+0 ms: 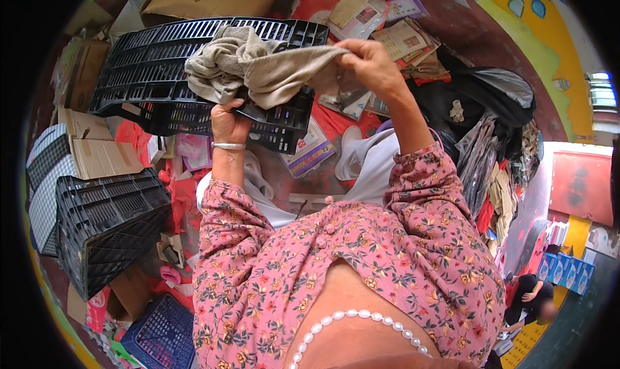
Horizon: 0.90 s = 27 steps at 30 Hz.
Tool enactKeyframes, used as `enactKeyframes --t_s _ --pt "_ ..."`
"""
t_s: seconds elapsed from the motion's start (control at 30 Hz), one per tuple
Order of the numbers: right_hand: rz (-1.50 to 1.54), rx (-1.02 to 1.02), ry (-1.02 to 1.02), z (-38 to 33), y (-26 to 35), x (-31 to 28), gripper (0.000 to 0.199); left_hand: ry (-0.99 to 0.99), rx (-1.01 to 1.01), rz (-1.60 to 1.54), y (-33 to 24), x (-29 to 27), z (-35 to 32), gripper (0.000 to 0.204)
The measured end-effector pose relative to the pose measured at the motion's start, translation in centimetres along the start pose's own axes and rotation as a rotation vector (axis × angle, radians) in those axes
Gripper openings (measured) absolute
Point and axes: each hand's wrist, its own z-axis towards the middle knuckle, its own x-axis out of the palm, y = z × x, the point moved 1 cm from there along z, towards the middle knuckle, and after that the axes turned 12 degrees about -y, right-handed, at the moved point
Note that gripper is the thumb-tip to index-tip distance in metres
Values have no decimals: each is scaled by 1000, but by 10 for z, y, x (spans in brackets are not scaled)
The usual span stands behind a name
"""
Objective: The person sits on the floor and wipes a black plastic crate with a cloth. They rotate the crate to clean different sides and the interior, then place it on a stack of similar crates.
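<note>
A large black slatted plastic crate point(152, 62) is tilted in front of me. Over its right part lies a bunched grey-beige cloth point(226, 62). My left hand point(230, 120), with a bangle on the wrist, is closed round the crate's near edge, just below the cloth. At the upper right my right hand point(368, 62) pinches one end of the cloth and stretches it out sideways from the bunch. The far side of the crate's slats is partly hidden by the cloth.
Another black crate point(106, 220) stands at left beside flattened cardboard point(103, 156). A blue basket point(161, 337) lies lower left. Books and papers point(407, 40) pile up at far right, near black bags point(465, 98). A person point(533, 295) sits at lower right.
</note>
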Motion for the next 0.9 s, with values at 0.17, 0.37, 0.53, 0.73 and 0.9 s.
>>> enactKeyframes --t_s 0.17,0.37,0.53,0.73,0.9 --pt "-266 6 -324 66 -13 0 27 -108 -19 40 -1 -4 0 46" --pt "-565 49 -248 102 -61 12 45 -101 -34 30 1 2 -3 47" --pt "-192 637 -50 92 -39 19 29 -105 -67 57 6 0 -5 48" --pt "-363 181 -214 101 -82 12 23 -124 -78 68 12 0 -2 48" --pt "-476 -1 -376 109 -100 14 26 -127 -66 77 13 3 1 49"
